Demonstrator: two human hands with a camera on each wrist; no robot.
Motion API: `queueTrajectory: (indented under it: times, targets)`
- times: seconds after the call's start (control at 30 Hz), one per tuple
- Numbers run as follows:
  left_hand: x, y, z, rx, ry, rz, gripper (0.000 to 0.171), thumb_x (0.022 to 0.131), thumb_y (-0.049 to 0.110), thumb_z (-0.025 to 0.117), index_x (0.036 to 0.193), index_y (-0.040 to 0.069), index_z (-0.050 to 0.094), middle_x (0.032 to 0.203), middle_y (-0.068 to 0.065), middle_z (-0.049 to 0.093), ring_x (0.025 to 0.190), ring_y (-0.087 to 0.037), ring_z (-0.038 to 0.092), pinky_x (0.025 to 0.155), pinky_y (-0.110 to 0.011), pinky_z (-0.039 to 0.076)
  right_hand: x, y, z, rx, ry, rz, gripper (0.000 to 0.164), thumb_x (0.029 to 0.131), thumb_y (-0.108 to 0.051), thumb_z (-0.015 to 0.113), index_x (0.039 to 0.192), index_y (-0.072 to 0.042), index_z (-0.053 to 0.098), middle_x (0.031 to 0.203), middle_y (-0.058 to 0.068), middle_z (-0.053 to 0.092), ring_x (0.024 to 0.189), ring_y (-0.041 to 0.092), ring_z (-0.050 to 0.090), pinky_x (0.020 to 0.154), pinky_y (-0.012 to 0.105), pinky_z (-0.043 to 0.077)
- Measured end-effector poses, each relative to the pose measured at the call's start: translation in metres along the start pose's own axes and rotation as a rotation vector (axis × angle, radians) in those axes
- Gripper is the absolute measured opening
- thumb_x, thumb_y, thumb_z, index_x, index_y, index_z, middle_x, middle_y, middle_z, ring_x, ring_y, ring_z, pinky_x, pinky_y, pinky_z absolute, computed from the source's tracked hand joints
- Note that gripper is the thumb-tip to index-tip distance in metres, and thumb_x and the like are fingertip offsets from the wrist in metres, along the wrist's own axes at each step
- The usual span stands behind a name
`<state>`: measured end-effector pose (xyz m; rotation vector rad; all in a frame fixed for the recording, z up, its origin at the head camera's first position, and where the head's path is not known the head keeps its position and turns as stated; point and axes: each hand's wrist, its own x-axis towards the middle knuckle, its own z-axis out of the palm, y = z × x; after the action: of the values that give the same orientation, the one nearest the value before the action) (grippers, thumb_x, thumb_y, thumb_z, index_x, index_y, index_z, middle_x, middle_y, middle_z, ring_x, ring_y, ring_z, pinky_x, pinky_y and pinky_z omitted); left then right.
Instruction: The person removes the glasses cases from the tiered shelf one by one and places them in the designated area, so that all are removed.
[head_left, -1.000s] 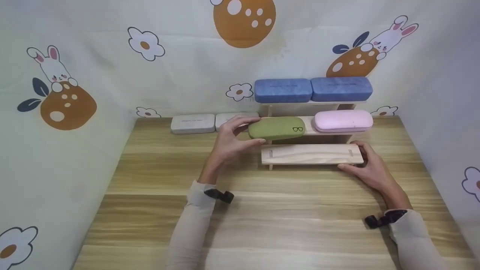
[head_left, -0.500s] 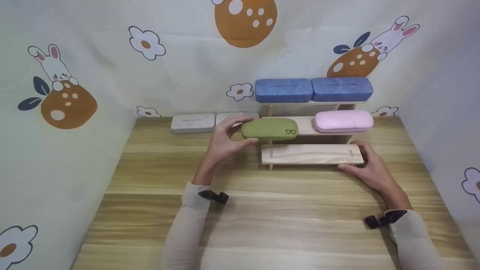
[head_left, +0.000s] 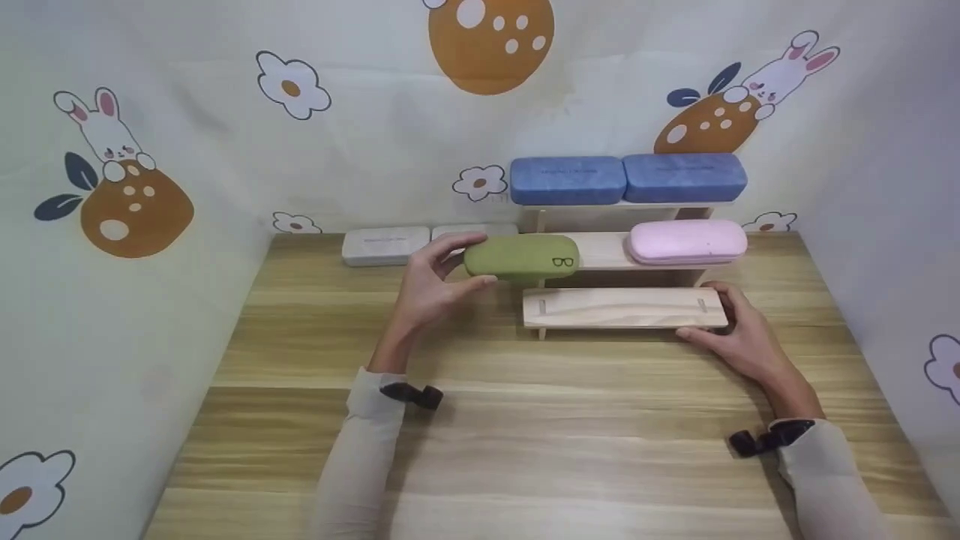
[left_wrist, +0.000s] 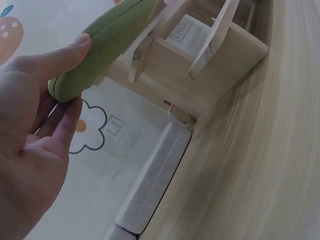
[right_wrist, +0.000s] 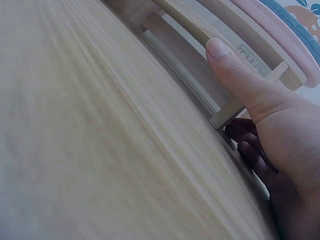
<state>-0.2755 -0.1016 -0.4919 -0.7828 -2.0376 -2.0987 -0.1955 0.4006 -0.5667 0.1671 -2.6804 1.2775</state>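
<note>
Soft light leaves a pale glare on the table (head_left: pixel 570 487); both wrist views look dimmer.

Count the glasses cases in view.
6: two blue cases on the top shelf, pink case on the middle shelf, green case in the left hand, two gray cases on the table, one partly hidden.

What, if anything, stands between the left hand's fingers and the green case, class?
Nothing visible: the left hand grips the green case at one end, its fingers directly against the surface.
</note>
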Motion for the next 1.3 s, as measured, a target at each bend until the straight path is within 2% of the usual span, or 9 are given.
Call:
queueTrajectory:
  times: [0.33, 0.73, 1.0, 1.13, 1.3]
  targets:
    - [-0.006, -0.003, -0.014, 0.030, 0.036, -0.045, 0.060, 0.081, 0.004, 0.094, 0.137, 0.010, 0.073, 0.146, -0.012, 0.070, 0.142, -0.027, 0.064, 0.121, -0.034, 0.053, 0.000, 0.001, 0.000, -0.003, -0.015, 0.020, 0.084, 0.084, -0.019, 0.096, 0.152, -0.008, 0.049, 0.136, 0.014, 0.068, 0.112, -0.008, 0.055, 0.101, -0.001, 0.032]
    - [-0.006, -0.005, -0.021, -0.009, 0.067, -0.037, 0.060, 0.081, -0.008, 0.090, 0.136, 0.008, 0.074, 0.154, -0.027, 0.060, 0.146, -0.029, 0.060, 0.122, -0.033, 0.051, 0.000, -0.002, -0.001, -0.005, -0.013, 0.008, 0.084, 0.083, -0.020, 0.097, 0.152, -0.007, 0.050, 0.136, 0.016, 0.069, 0.112, -0.010, 0.055, 0.102, -0.001, 0.032]
    - [-0.012, -0.006, -0.030, 0.045, 0.096, -0.030, 0.059, 0.081, -0.004, 0.092, 0.136, 0.007, 0.074, 0.151, -0.018, 0.066, 0.149, -0.026, 0.058, 0.122, -0.031, 0.050, -0.001, -0.006, 0.000, 0.005, 0.000, -0.013, 0.082, 0.084, -0.014, 0.095, 0.151, -0.003, 0.049, 0.135, 0.018, 0.068, 0.112, -0.010, 0.054, 0.102, -0.002, 0.031]
    - [-0.014, -0.007, -0.035, 0.047, 0.110, -0.028, 0.059, 0.081, -0.006, 0.091, 0.137, 0.006, 0.074, 0.153, -0.023, 0.063, 0.149, -0.027, 0.058, 0.123, -0.031, 0.050, -0.002, -0.006, 0.000, 0.009, 0.000, -0.012, 0.082, 0.084, -0.013, 0.095, 0.151, -0.002, 0.048, 0.136, 0.020, 0.068, 0.112, -0.011, 0.054, 0.102, -0.003, 0.032]
    - [-0.015, -0.008, -0.040, 0.057, 0.129, -0.041, 0.061, 0.080, -0.006, 0.091, 0.137, 0.007, 0.073, 0.154, -0.020, 0.063, 0.149, -0.027, 0.058, 0.122, -0.031, 0.050, -0.001, -0.002, 0.000, 0.000, -0.009, 0.005, 0.084, 0.083, -0.018, 0.096, 0.152, -0.006, 0.049, 0.137, 0.016, 0.068, 0.113, -0.010, 0.055, 0.102, -0.001, 0.032]
